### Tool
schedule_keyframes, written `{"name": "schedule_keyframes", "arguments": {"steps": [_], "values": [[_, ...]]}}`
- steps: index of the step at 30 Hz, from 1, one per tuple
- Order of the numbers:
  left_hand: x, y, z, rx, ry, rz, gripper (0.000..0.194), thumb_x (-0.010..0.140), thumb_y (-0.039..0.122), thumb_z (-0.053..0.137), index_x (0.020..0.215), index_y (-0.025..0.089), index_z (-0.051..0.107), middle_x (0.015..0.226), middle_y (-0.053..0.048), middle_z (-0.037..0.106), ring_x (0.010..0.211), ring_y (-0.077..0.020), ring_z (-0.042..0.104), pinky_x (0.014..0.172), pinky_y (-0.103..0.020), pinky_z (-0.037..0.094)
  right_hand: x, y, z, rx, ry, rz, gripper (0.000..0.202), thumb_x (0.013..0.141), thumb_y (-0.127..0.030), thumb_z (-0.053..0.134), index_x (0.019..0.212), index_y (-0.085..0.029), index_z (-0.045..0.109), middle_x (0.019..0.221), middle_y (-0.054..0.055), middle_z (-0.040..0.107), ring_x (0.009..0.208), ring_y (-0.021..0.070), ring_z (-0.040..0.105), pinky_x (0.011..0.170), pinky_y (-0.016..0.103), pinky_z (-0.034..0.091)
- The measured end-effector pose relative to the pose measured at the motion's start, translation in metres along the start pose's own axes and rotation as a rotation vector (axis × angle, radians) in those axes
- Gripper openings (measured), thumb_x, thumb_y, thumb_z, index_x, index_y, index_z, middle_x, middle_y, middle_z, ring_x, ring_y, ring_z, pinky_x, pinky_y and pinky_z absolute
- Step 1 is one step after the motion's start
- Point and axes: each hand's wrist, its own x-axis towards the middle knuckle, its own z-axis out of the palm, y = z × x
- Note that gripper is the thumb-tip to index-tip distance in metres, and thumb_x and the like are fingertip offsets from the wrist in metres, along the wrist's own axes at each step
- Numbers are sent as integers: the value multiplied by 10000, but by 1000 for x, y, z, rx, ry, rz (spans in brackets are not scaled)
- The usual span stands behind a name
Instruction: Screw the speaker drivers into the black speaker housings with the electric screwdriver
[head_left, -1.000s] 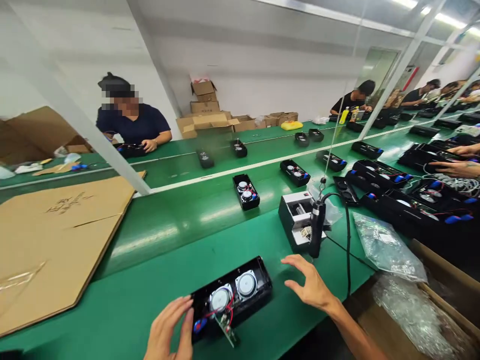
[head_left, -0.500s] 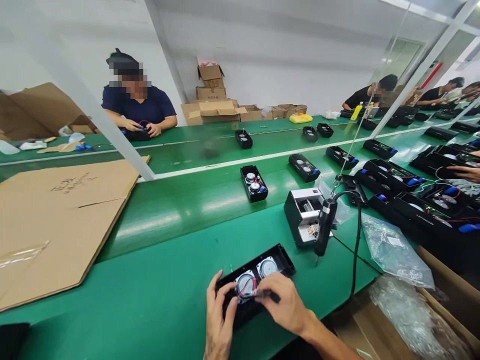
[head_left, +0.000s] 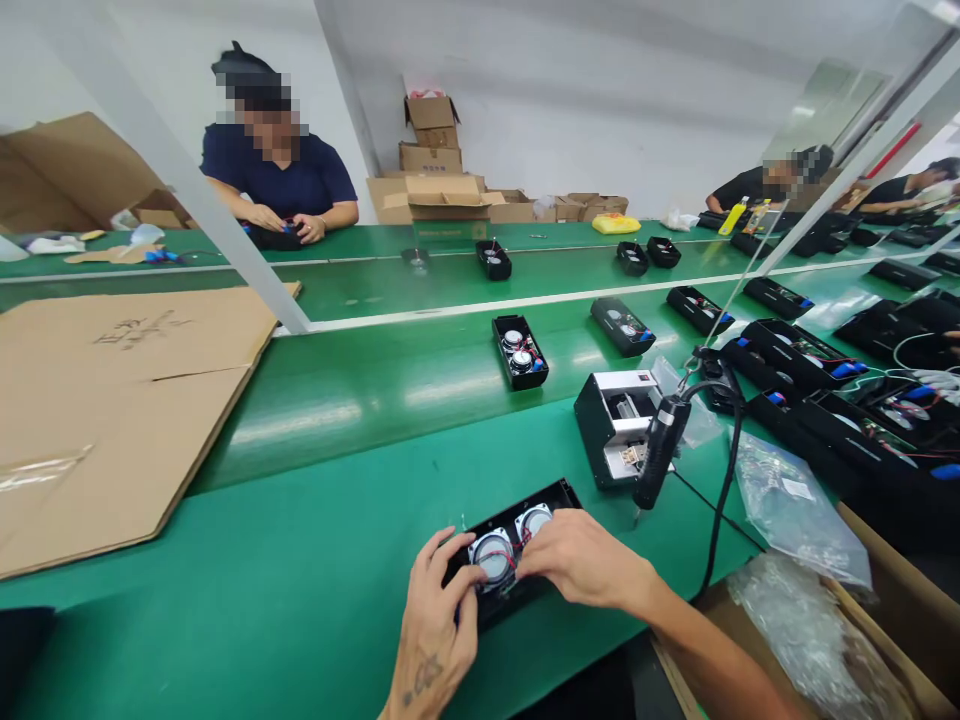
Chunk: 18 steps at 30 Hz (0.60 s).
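A black speaker housing [head_left: 564, 492] lies tilted across the green bench before me, with two round silver speaker drivers [head_left: 493, 558] set in it. Thin red and dark wires [head_left: 510, 551] run over the drivers. My left hand [head_left: 441, 610] grips the left end of the housing, fingers over the far rim and thumb by the left driver. Between the drivers, the fingertips of my right hand [head_left: 581, 560] are pinched together on the wires. This hand covers part of the right driver and the housing's near side.
A black and silver bench machine [head_left: 619, 425] stands behind the housing, beside a hanging electric screwdriver [head_left: 661, 450]. Flat cardboard [head_left: 135, 420] lies left. Several black housings [head_left: 795, 355] fill the right; another [head_left: 520, 352] sits on the belt. Across it a person [head_left: 277, 175] works.
My right hand has moved in between the drivers; the small dark piece seen at its fingers earlier no longer shows. My left hand stays on the housing. The camera view has shifted slightly.
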Motion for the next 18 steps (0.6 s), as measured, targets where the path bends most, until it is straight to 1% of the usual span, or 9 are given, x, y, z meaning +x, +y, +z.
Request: {"name": "schedule_keyframes", "arguments": {"steps": [2,3,5,7,9,11,15,18], "values": [[-3,4,-5,72,-81,51,216,965,234,627,1137,273,752,1495,-112,658,1544,-389,474,1176,-647,523,-3,-2,3,-79,-35,39,372,1007,-69,592,1195,-291,824,1108,17,875,976,210,762,836,325,484],[-4,5,-5,106,-116,86,242,944,291,690,1179,273,746,1530,-118,636,1571,-423,435,1210,-697,473,-2,-3,4,-95,-50,51,386,1008,-67,578,1207,-293,820,1103,21,874,973,209,756,827,322,475],[-7,3,-2,155,-154,156,309,885,345,795,1180,269,742,1520,-122,648,1570,-453,431,1250,-741,402,1,-5,7,-108,-80,57,394,1005,-59,562,1196,-287,821,1074,28,871,957,204,747,798,316,462],[-9,-1,4,180,-152,194,260,861,280,821,1109,258,745,1456,-117,694,1547,-443,472,1272,-740,371,6,-8,7,-119,-108,52,384,989,-45,567,1152,-277,826,1037,28,869,928,199,741,753,316,443],[-10,-4,9,186,-159,207,187,864,196,795,1035,253,745,1415,-106,721,1542,-429,492,1289,-747,337,9,-12,4,-134,-133,50,372,959,-29,582,1103,-267,828,1005,27,866,882,196,734,708,322,417],[-10,-4,11,188,-177,217,167,878,167,773,1014,262,754,1406,-89,731,1551,-420,489,1306,-758,297,11,-14,2,-145,-154,44,360,911,-28,616,1076,-264,832,988,28,865,856,203,723,702,328,407],[-7,-1,8,221,-203,257,276,894,132,733,1117,289,780,1414,-52,742,1594,-414,436,1343,-763,191,13,-12,0,-164,-157,6,325,798,-33,666,998,-221,841,932,59,856,903,247,707,829,358,443],[-5,-5,8,270,-203,303,340,880,126,721,1168,295,784,1450,-42,733,1626,-431,378,1351,-775,69,16,-7,1,-135,-147,4,327,763,-37,667,982,-205,843,939,69,855,913,249,704,893,378,452]]}}
